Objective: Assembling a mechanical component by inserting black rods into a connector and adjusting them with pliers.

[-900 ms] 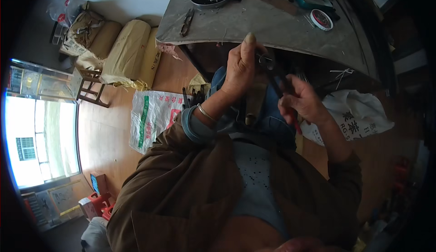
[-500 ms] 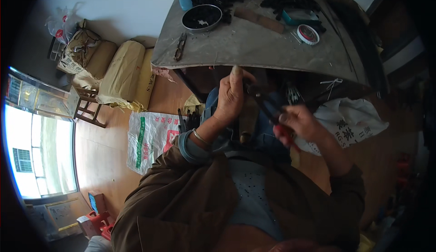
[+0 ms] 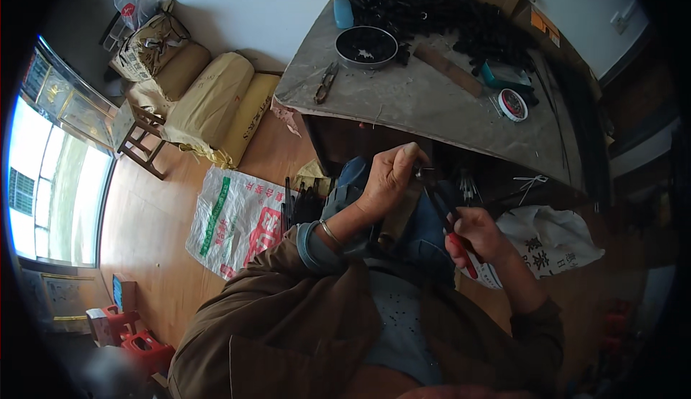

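My left hand [image 3: 392,181] is closed, thumb uppermost, in front of the table's near edge. Its fingertips meet the head of a pair of red-handled pliers [image 3: 440,205]. Whatever those fingers pinch is too small or hidden to name. On the right, my right hand [image 3: 481,236] wraps round the pliers' red grips, and the dark shanks slant up and left to the left hand. Both hands are above my lap, over blue trousers [image 3: 426,235].
The grey table [image 3: 403,97] carries a round pan [image 3: 366,46] of black pieces, a heap of black parts [image 3: 439,12], a wooden strip [image 3: 448,70], snips [image 3: 326,84] and a round tin [image 3: 512,105]. White sacks [image 3: 241,219] lie on the floor; wrapped bundles [image 3: 209,107] stand left.
The view has shifted, so the table shows farther right and lower. My hands have drawn slightly away from the table edge. The right hand, blurred before, is sharper and still grips the pliers.
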`<state>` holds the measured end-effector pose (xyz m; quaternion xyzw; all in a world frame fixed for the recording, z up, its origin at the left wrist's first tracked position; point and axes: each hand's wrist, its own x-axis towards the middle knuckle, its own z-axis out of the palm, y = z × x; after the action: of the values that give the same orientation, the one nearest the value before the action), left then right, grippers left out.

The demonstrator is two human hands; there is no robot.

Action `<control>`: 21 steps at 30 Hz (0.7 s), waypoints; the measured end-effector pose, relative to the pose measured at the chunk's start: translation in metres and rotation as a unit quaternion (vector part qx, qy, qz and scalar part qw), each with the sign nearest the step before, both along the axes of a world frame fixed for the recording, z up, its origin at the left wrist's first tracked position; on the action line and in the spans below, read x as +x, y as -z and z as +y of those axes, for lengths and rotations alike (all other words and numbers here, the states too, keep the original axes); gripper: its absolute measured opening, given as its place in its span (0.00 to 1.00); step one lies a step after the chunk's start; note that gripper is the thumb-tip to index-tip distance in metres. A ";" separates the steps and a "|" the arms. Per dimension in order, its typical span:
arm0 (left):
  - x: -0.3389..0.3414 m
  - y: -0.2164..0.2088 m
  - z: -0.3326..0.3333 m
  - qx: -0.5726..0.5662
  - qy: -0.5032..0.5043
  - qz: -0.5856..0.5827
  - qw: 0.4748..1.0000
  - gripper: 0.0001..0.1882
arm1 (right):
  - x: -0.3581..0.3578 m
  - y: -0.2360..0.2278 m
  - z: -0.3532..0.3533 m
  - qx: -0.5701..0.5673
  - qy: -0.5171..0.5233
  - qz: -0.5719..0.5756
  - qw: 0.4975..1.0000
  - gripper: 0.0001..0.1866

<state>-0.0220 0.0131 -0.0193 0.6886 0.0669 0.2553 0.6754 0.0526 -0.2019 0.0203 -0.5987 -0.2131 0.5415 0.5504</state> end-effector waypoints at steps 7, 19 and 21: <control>-0.005 -0.003 0.001 -0.017 -0.051 -0.029 0.998 0.31 | 0.008 -0.040 0.018 -0.132 -0.143 -0.314 0.929 0.12; -0.015 -0.017 -0.013 -0.032 0.046 0.013 0.998 0.37 | -0.020 0.014 -0.007 0.121 -0.157 0.381 0.903 0.21; -0.014 -0.016 -0.013 -0.067 0.044 0.017 0.997 0.37 | -0.022 -0.005 0.001 0.018 -0.090 0.068 0.993 0.23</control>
<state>-0.0361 -0.0002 -0.0035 0.6485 0.0649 0.2092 0.7290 0.0303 -0.2006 0.0255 -0.5288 -0.2386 0.6241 0.5234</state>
